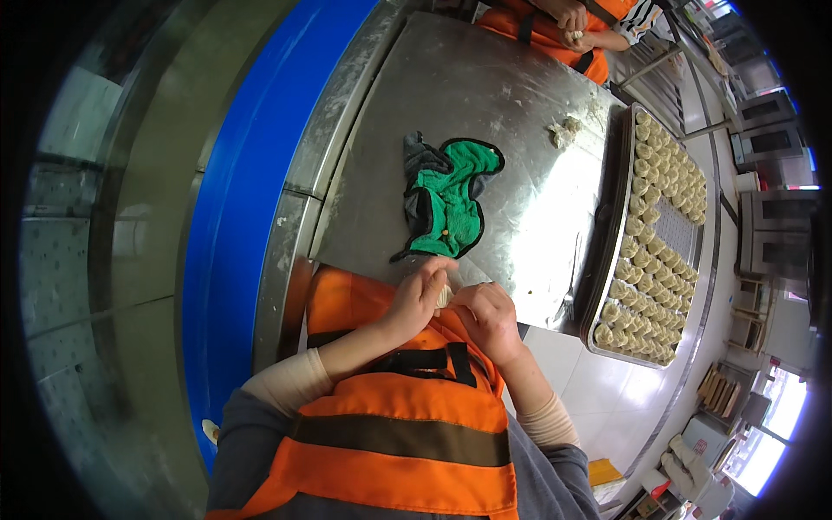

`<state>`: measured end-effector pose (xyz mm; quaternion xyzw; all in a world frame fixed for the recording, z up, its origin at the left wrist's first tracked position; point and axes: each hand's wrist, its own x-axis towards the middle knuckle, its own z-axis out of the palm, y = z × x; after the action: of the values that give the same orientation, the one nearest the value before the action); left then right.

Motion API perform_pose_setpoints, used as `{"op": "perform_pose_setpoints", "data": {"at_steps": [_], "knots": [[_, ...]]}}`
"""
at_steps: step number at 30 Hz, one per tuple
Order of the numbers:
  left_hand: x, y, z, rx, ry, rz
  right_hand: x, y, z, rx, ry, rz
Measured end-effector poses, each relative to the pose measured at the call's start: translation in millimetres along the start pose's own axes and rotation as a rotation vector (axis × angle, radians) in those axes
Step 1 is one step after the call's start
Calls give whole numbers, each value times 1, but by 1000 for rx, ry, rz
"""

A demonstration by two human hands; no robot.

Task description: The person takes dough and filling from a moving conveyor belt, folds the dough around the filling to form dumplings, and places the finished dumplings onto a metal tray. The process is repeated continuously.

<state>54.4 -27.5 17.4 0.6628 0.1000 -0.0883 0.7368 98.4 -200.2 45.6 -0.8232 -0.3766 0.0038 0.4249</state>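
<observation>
Close in front of my orange apron [394,433], my two hands meet at the near edge of the steel table. A small pale dumpling [445,296] with pleats is cradled in my left hand [418,299], its fingers curled round one side. From the other side my right hand [487,314] has its fingertips pinched at the dough, and they partly hide it. Just beyond my hands a crumpled green cloth [464,186] with black edging and a grey underside lies on the steel table [381,156].
To the right, a metal tray [598,334] carries rows of pleated dumplings [646,277], with a bare patch of tray showing. A small lump of dough [565,132] sits near the far right corner. Across the table another person's hands [576,26] hold something pale. A blue strip [230,260] runs along the left.
</observation>
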Motion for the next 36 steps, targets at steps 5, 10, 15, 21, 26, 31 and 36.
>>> {"op": "perform_pose_setpoints", "data": {"at_steps": [5,10,15,21,26,31,36], "knots": [[4,-14,-5,86,-9,290,1,-1,3,134,22,189],[2,0,-5,107,-7,183,0,-6,-1,55,-43,230],[1,3,0,10,12,-8,8,-9,-7,-121,-33,-80],[0,-6,-1,40,-12,-61,5,-10,-8,-121,-88,-78],[4,-14,6,16,61,-11,7,-12,-10,-137,-93,-156],[3,11,11,-193,-14,-249,6,-12,-14,-133,-113,-153],[4,6,11,-249,-82,-312,6,-12,-15,-127,-133,-149]]}}
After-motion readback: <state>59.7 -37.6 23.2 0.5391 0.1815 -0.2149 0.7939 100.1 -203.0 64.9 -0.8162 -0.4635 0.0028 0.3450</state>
